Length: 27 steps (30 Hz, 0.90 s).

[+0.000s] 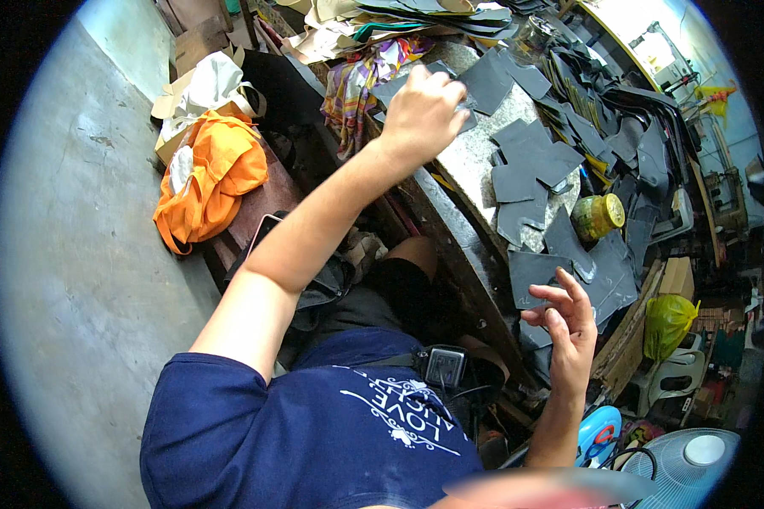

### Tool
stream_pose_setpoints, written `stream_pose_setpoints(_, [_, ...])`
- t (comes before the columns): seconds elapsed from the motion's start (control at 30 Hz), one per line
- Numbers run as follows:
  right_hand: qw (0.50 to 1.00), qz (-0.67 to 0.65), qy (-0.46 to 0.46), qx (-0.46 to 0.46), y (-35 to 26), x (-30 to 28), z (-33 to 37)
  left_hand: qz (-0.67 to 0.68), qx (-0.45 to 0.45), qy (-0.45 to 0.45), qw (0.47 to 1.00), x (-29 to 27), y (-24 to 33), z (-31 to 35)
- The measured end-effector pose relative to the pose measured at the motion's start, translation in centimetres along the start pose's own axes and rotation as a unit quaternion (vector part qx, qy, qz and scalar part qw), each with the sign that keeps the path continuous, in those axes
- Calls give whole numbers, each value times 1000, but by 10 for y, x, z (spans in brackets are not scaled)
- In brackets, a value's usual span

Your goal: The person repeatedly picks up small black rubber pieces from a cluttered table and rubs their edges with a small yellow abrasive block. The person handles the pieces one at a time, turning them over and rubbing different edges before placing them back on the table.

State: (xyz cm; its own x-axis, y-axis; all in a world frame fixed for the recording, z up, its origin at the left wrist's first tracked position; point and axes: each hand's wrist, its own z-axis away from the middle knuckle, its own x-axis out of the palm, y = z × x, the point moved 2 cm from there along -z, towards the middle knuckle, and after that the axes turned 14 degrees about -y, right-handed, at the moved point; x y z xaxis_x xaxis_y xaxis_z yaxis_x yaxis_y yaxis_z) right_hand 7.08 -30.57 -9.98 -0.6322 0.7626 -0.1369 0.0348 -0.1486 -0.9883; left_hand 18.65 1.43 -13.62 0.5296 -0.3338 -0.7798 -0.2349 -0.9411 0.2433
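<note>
My left hand [424,117] is closed, knuckles up, above the far left part of the worktable [471,161]. A dark grey sheet piece [392,88] lies beside it; whatever its fingers may hold is hidden. At the right, my right hand [569,318] has its fingers bent but apart, close to a flat grey piece [530,273] with pale marks. No object shows in that hand. Several cut grey pieces [530,161] overlap across the table's middle. Among them stands a yellow-stained jar [598,216], just beyond my right hand.
Stacked dark sheets [645,127] crowd the table's far right, and a patterned cloth [361,93] hangs at its left end. An orange bag [216,161] rests on the bench. A yellow plastic bag [671,325] and a fan [683,462] are at the right.
</note>
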Motion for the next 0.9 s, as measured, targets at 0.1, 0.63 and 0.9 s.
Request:
stream_pose_setpoints(0.1, [1000, -5, -14, -4, -2, 5, -6, -42, -32, -107, 993, 34, -11, -44])
stream_pose_setpoints(0.63, [999, 13, 31, 14, 2, -7, 22, 432, -143, -82, 887, 127, -37, -162])
stream_pose_setpoints(0.9, [999, 20, 32, 9, 2, -9, 12, 659, -18, -142, 738, 79, -17, -174])
